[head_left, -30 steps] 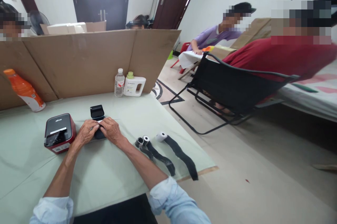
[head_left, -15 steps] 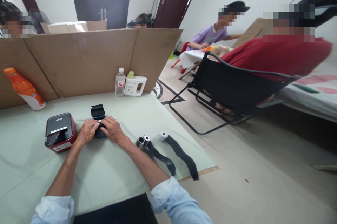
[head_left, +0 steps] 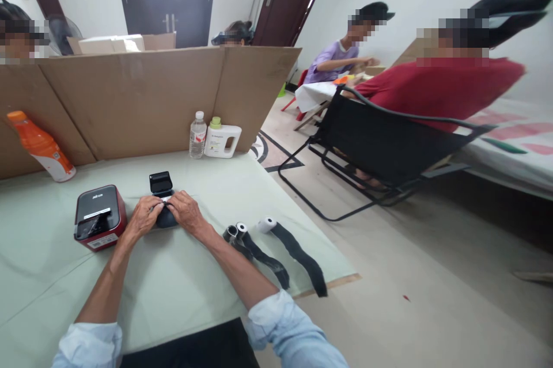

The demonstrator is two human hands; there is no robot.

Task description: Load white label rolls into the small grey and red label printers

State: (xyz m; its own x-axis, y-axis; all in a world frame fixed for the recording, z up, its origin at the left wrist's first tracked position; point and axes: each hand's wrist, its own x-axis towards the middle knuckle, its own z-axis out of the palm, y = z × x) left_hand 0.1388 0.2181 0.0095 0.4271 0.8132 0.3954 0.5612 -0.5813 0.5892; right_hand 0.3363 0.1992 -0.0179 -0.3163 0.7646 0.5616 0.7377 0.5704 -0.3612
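A small black device (head_left: pixel 166 219), like a portable printer, stands on the table with its lid (head_left: pixel 161 181) raised at the back. My left hand (head_left: pixel 146 215) is closed at its left side and my right hand (head_left: pixel 185 211) at its right. The fingertips of both meet over the opening, where a bit of white shows. Whether they pinch that white piece or only the casing is hidden. Left of my left hand sits a red and black printer (head_left: pixel 98 218). Right of my right forearm lie paper rolls with black strips unrolled, one of them a white roll (head_left: pixel 266 224).
A cardboard panel (head_left: pixel 151 103) stands along the table's back. Before it are an orange bottle (head_left: pixel 41 146), a clear water bottle (head_left: pixel 197 136) and a white jug (head_left: pixel 222 139). A black folding chair (head_left: pixel 389 143) holds a person in red (head_left: pixel 436 91); others sit beyond.
My fingers have shifted slightly at the device, and more of its dark front shows between my hands. The person in purple has drawn an arm in; the person in red has leaned left.
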